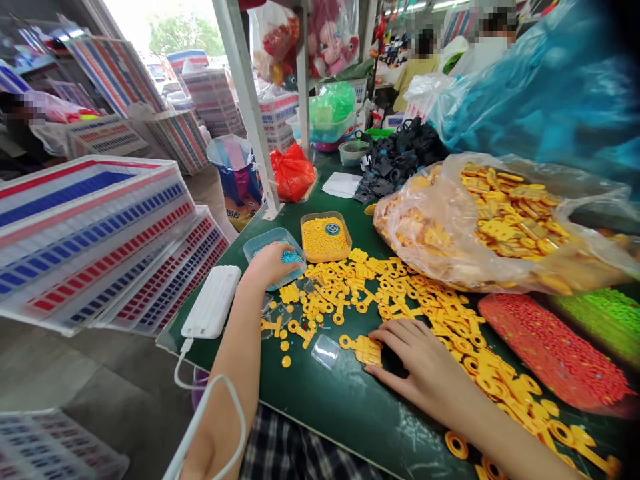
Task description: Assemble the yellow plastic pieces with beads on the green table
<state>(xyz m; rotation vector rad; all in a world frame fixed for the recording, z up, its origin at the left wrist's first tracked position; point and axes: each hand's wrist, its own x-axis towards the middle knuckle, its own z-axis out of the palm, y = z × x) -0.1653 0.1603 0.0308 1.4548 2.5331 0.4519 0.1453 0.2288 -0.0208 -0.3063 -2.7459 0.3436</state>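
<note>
My left hand (273, 265) reaches into a clear blue tub (260, 243) of small blue beads (290, 256). Its fingers are bent together over the beads, and whatever lies between the fingertips is hidden. With thumb and fingers, my right hand (407, 353) grips the edge of a flat yellow plastic toy part (367, 350) lying on the green table (320, 400). This part has a small ring at its left end. Just left of it rests a clear plastic square cover (325, 351). Loose yellow ring-ended pieces (350, 287) spread beyond both hands.
A tub of yellow beads (326, 250) stands behind the pile. To the right are a bag of yellow parts (510, 213), red beads (555, 353) and green beads (605, 320). Black parts (400, 157) lie farther back. A white power bank (212, 303) trails a cable near my left arm.
</note>
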